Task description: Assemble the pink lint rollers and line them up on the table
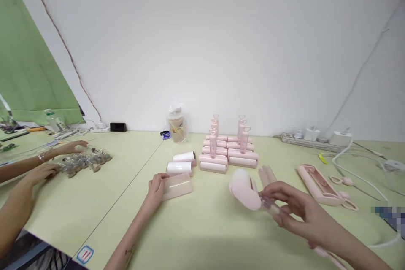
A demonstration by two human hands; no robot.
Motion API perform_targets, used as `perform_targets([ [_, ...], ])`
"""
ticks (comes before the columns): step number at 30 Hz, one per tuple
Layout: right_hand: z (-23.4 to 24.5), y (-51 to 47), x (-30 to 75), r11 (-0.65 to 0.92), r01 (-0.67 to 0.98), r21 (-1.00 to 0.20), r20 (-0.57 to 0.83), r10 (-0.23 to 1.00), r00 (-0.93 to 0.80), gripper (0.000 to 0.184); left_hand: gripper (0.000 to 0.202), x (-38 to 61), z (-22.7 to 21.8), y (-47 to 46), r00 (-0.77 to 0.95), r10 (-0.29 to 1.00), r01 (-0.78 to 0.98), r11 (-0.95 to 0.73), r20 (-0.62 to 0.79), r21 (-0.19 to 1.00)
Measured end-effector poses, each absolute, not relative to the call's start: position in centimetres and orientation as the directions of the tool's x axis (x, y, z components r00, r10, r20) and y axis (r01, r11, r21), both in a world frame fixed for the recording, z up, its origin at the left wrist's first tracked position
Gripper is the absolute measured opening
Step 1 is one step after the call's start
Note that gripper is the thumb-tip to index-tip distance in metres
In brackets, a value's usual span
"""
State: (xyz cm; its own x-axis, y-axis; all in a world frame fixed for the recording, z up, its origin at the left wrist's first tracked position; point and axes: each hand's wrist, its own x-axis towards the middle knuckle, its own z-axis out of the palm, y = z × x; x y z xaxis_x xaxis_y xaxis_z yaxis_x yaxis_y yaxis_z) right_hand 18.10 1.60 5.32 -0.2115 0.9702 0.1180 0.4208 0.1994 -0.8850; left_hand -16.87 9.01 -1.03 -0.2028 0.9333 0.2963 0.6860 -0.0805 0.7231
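My right hand [294,209] grips a pink lint roller [245,194] by its clear handle, fingers pinched around it. The roller is tilted and raised over the table, its white roll facing away. At the left, my left hand [156,187] holds the end of a translucent pale-pink cover [177,186] that rests on the table. Just behind that cover lie two white rolls [179,168]. Beyond, assembled pink lint rollers [213,163] stand in two columns with their heart-looped handles upright. A pink roller frame [318,184] lies right of my right hand.
A co-worker's hands [47,171] are beside bagged small items [85,161] at the left. A bagged drink cup [177,126] and a phone [118,127] stand by the wall. A power strip [303,141] and white cables [360,177] occupy the right side.
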Motion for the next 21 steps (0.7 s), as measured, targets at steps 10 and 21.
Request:
perform_targets([
  [10,4.5,0.5,16.4,0.319,0.524,-0.789,0.036,0.877,-0.48,0.039,0.051,-6.7,2.2,5.7,0.421,0.901,0.172,0.03,-0.102,0.985],
  [21,3.8,0.9,16.2,0.185,0.538,-0.822,-0.036,0.927,-0.373,0.03,0.051,-3.0,0.7,3.7,0.54,0.641,0.471,0.307,-0.545,0.827],
])
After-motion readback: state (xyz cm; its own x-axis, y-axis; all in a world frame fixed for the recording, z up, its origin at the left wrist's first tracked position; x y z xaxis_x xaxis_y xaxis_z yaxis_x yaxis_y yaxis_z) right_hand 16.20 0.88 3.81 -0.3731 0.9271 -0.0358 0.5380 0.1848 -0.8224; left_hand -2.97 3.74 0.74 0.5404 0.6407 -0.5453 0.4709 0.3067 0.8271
